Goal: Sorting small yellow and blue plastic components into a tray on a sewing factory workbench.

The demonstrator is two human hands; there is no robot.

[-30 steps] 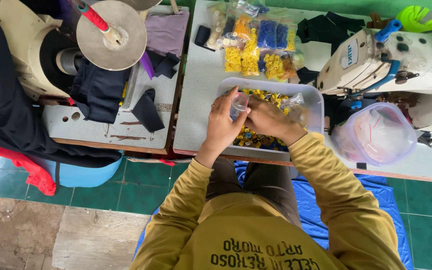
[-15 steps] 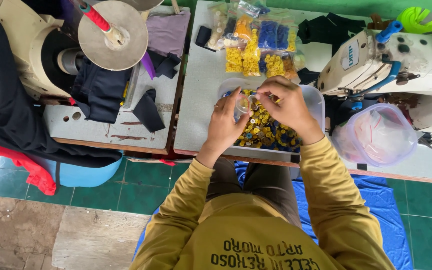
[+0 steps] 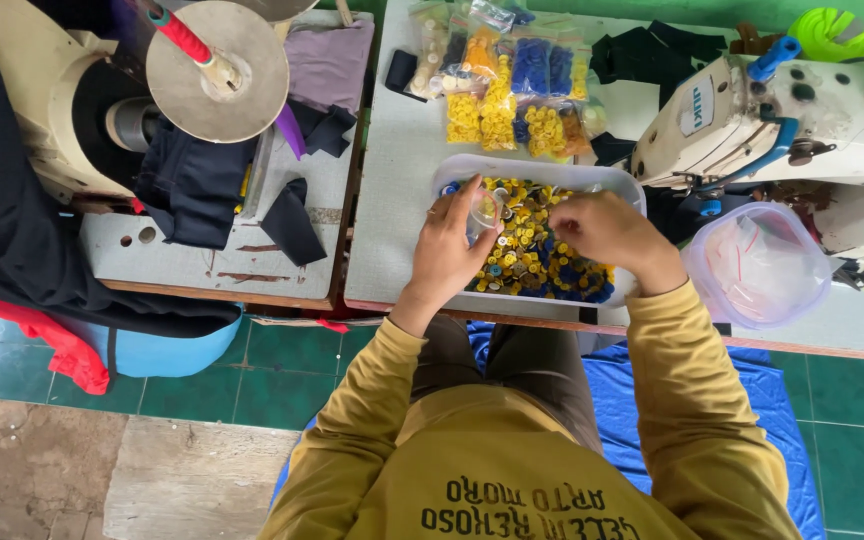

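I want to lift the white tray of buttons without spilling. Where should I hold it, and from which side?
Probably grip the white tray by its two short end rims, one hand at each, coming from the left and right. It is long and shallow, heaped with loose buttons, so a level two-sided lift looks safest. The sewing machine crowds its right end.

Ahead of you on the grey worktop [image 3: 402, 200] lies a cluster of clear bags [image 3: 512, 90] filled with yellow, blue and orange buttons, with black fabric scraps [image 3: 652, 55] just beyond them. To your right stands a white sewing machine [image 3: 782, 120] and, near it, a clear empty tub [image 3: 757, 262]. To your left sits another machine with a round metal disc [image 3: 217, 70] and dark cloth [image 3: 187, 185] draped beside it; under you, a blue sheet [image 3: 632, 420] covers the green tiled floor [image 3: 292, 365].
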